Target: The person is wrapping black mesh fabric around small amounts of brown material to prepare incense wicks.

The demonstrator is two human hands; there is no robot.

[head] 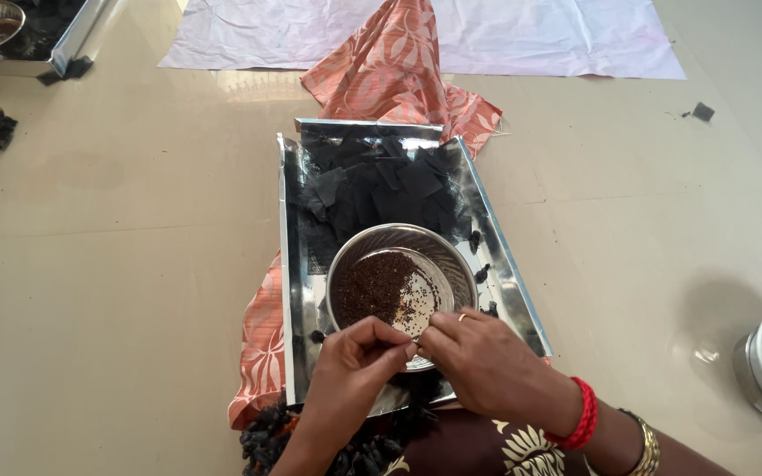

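**Beige floor, steel tray, both hands at the bowl's near rim**

Glossy beige floor (116,264), spread with a white sheet (531,35) and an orange patterned cloth (399,70). On the cloth, a shiny steel tray (522,304) heaped with black flakes (381,185). At the tray's near end, a round steel bowl (451,256) holding dark brown seeds (377,286). Left hand (354,361) and right hand (487,357) met fingertip to fingertip over the near rim, both pinched shut on something too small to identify. Bowl directly ahead of the fingertips, equally near to either hand.
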